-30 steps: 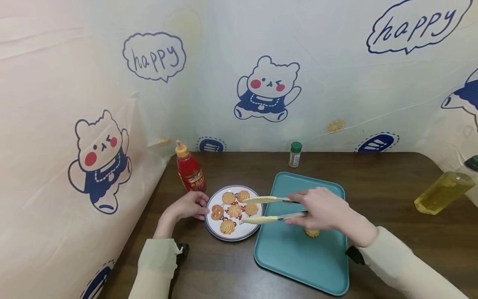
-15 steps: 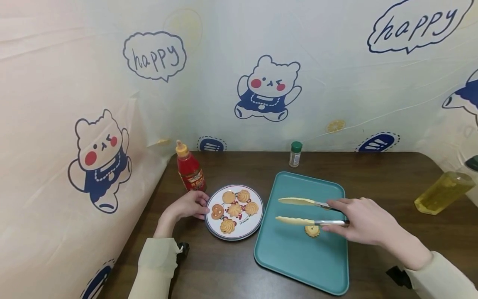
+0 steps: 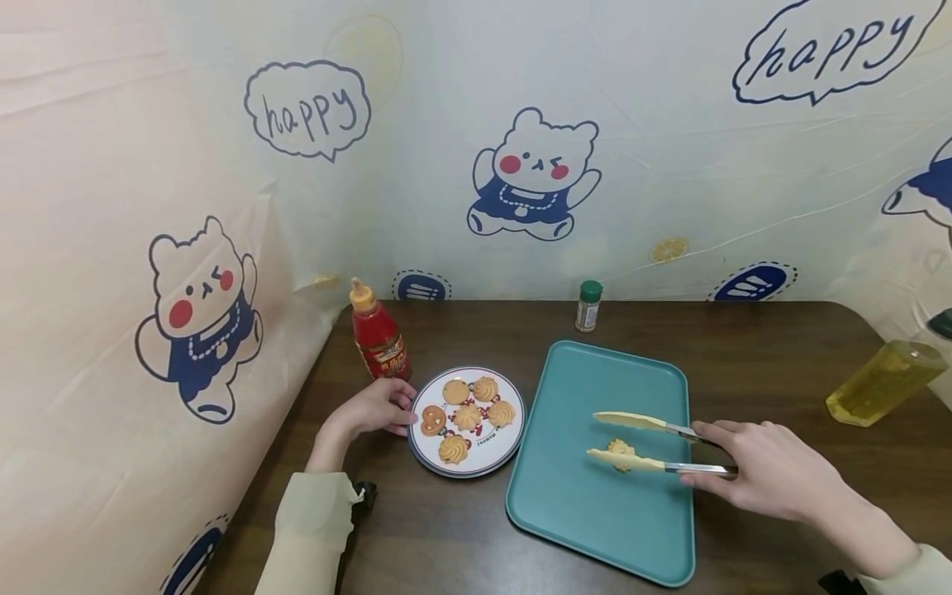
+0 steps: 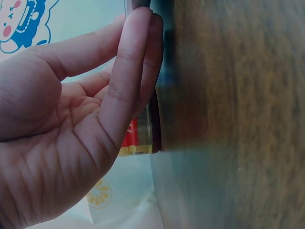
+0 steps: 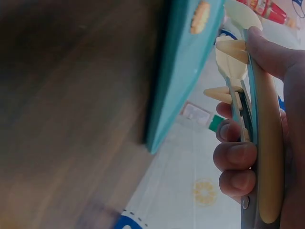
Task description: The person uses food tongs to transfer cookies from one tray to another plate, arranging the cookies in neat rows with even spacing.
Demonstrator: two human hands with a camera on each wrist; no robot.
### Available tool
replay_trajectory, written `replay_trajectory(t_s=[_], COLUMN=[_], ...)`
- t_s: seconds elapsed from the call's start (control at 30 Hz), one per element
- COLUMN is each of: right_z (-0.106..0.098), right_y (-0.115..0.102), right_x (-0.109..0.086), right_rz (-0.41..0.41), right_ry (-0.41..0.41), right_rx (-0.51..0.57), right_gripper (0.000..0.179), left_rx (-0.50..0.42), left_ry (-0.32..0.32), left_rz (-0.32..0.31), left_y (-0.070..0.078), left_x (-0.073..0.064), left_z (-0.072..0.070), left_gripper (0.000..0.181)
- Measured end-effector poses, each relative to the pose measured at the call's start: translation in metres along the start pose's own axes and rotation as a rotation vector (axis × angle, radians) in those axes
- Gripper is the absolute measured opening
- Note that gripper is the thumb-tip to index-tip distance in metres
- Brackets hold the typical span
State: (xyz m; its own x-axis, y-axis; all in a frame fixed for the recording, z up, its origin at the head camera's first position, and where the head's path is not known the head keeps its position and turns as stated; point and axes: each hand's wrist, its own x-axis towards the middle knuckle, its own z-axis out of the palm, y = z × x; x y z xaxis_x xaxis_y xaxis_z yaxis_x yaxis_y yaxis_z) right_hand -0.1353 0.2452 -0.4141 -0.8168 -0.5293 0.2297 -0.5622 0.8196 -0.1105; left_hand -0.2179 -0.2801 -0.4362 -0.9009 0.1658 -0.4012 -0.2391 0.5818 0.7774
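My left hand [image 3: 375,411] pinches the left rim of a blue-rimmed white plate [image 3: 492,453]. Several cookies lie on the plate, among them a swirled butter cookie [image 3: 453,450] and a pretzel-shaped one [image 3: 434,421]. In my right hand [image 3: 766,467] is a pair of tongs [image 3: 687,468] with cream-coloured tips, the arms spread apart. The tips point left over the teal tray [image 3: 580,529]. A single cookie [image 3: 620,447] rests on the tray, partly covered by the nearer tip in the head view. The right wrist view shows this cookie [image 5: 200,18] apart from the tongs.
Behind the plate stands a red sauce bottle [image 3: 381,343] with a yellow cap. A small green-capped shaker [image 3: 587,310] is behind the tray, and an oil bottle [image 3: 881,384] is at the far right. A patterned cloth [image 3: 416,207] hangs along the back and left.
My right hand has moved right with the tongs, from over the plate to over the tray's cookie. The left hand has stayed at the plate's rim.
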Motion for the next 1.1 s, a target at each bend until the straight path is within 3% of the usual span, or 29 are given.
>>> replay_trajectory(t_s=[0.7, 1.1], right_z=[0.013, 0.016], right_y=[0.01, 0.012], right_x=[-0.026, -0.029], right_rz=[0.056, 0.056], right_ry=[0.001, 0.019], right_rx=[0.002, 0.003], right_gripper=[0.061, 0.057], left_rx=[-0.005, -0.015], left_ry=[0.003, -0.001], left_rz=[-0.001, 0.004], left_y=[0.003, 0.0], left_x=[0.0, 0.001], left_z=[0.0, 0.0], left_gripper=[0.041, 0.041])
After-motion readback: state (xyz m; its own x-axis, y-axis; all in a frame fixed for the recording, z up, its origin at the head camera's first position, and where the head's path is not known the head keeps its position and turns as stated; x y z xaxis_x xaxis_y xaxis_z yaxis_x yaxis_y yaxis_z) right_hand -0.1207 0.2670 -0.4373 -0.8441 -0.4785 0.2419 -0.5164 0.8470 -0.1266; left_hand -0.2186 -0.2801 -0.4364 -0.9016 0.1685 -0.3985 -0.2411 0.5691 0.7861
